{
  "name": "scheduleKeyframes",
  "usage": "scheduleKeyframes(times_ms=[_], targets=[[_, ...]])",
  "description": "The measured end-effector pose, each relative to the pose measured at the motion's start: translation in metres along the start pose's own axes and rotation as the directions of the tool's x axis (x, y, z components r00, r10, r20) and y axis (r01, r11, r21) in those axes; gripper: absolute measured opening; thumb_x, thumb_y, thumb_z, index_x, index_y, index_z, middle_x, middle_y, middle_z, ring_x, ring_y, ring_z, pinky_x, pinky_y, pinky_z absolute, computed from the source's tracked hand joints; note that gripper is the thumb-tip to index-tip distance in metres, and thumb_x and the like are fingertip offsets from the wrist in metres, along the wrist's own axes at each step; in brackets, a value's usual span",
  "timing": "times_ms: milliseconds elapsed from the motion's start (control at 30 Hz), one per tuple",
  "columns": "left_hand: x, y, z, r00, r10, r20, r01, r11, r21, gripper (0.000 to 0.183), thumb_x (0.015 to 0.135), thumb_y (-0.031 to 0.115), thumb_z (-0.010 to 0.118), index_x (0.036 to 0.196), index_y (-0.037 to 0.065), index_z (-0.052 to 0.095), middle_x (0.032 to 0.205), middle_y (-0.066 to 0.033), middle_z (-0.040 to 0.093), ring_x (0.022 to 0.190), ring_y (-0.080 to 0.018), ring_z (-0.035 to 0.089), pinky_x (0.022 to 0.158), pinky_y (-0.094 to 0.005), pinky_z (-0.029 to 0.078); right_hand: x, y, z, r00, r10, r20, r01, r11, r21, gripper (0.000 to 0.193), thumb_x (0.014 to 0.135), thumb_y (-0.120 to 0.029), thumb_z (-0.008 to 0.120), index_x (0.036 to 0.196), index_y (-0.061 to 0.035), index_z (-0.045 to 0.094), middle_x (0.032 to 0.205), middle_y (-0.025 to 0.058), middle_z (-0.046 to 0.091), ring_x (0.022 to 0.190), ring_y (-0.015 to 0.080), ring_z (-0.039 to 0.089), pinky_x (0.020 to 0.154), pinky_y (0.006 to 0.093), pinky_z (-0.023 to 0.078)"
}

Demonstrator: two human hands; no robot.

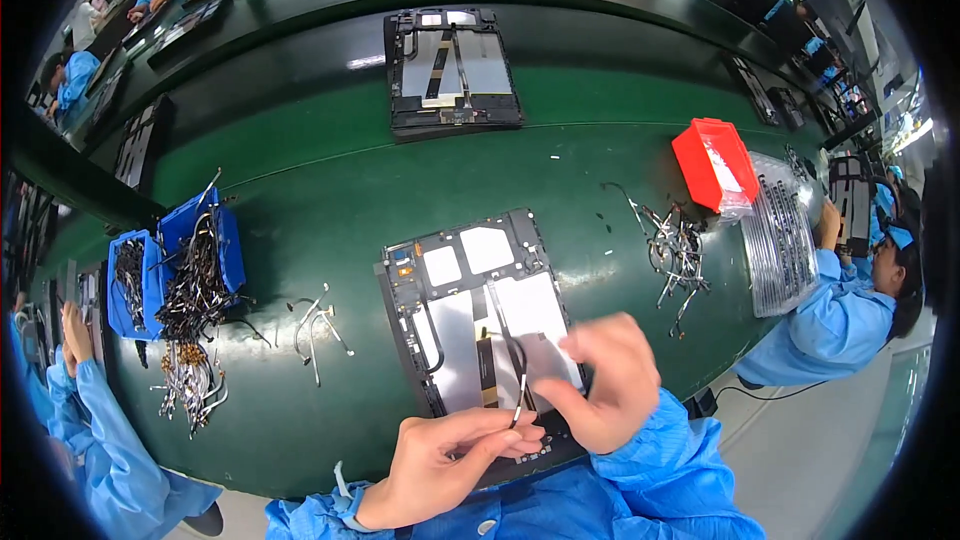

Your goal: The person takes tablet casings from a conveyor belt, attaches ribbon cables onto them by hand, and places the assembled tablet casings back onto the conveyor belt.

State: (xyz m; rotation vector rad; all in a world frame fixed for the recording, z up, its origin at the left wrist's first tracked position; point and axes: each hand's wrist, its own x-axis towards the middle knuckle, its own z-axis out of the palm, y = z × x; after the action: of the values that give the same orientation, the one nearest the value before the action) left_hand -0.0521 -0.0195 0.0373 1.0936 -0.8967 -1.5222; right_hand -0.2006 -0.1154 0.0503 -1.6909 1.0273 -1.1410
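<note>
An opened flat electronic device (pixel 457 330), like a tablet or laptop casing, lies in front of me with white panels and a black frame. Over its near part, my left hand (pixel 450 455) pinches a thin black-and-white cable (pixel 521 390) between thumb and fingers. That cable rises from the pinch toward the middle of the casing, where a dark flat strip (pixel 487 365) runs. To its right hovers my right hand (pixel 605 380), slightly blurred, thumb and fingers apart with nothing visible between them. Its curled fingertips are partly hidden.
Blue bins (pixel 215 250) full of cables stand at left, a loose cable pile (pixel 190 385) before them. A few cables (pixel 318 325) lie nearer me. At right are another cable bunch (pixel 677 250), a red bin (pixel 715 165) and clear trays (pixel 778 240). Another device (pixel 455 70) lies beyond; co-workers sit both sides.
</note>
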Motion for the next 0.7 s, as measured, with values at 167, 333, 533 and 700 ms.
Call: scheduleKeyframes(times_ms=[167,333,533,700], targets=[[0.002,0.015,-0.004,0.989,0.123,0.078,-0.145,0.878,0.456,0.017,0.085,0.0,0.065,0.101,-0.006,0.067,0.088,-0.0208,0.069,0.07,-0.0213,0.069,0.065,-0.0288,0.057,0.001,0.014,-0.019,0.755,-0.557,0.347,0.58,0.813,0.044,0.031,0.064,-0.009,0.085,0.092,-0.0005,0.073,0.097,0.0115,0.068,0.08,0.0225,0.063,0.063,0.0296,0.05],[0.005,0.017,0.009,0.906,0.423,0.034,-0.37,0.748,0.551,0.013,0.082,0.005,0.064,0.095,0.002,0.064,0.077,-0.0111,0.067,0.065,-0.0263,0.066,0.058,-0.0306,0.052,-0.003,0.016,-0.017,0.814,-0.426,0.395,0.391,0.905,0.169,0.029,0.066,-0.004,0.082,0.094,0.0006,0.073,0.099,0.013,0.07,0.089,0.026,0.065,0.072,0.0329,0.055],[0.004,0.019,0.014,0.99,0.079,-0.115,-0.043,0.956,0.289,0.028,0.089,-0.001,0.06,0.117,-0.003,0.058,0.085,-0.0129,0.071,0.078,-0.0176,0.07,0.071,-0.026,0.054,0.002,0.006,-0.027,0.897,-0.323,0.303,0.365,0.926,-0.094,0.027,0.065,-0.002,0.079,0.091,-0.0026,0.074,0.097,0.0085,0.071,0.086,0.0229,0.062,0.071,0.0304,0.051],[0.002,0.014,0.011,0.99,0.123,-0.063,-0.094,0.936,0.34,0.03,0.091,-0.002,0.056,0.121,-0.004,0.055,0.086,-0.0121,0.071,0.082,-0.0157,0.07,0.073,-0.0255,0.054,-0.002,0.008,-0.025,0.824,-0.469,0.318,0.532,0.833,-0.152,0.029,0.062,-0.007,0.082,0.09,-0.0039,0.074,0.096,0.0079,0.069,0.082,0.0213,0.061,0.065,0.0286,0.049]])
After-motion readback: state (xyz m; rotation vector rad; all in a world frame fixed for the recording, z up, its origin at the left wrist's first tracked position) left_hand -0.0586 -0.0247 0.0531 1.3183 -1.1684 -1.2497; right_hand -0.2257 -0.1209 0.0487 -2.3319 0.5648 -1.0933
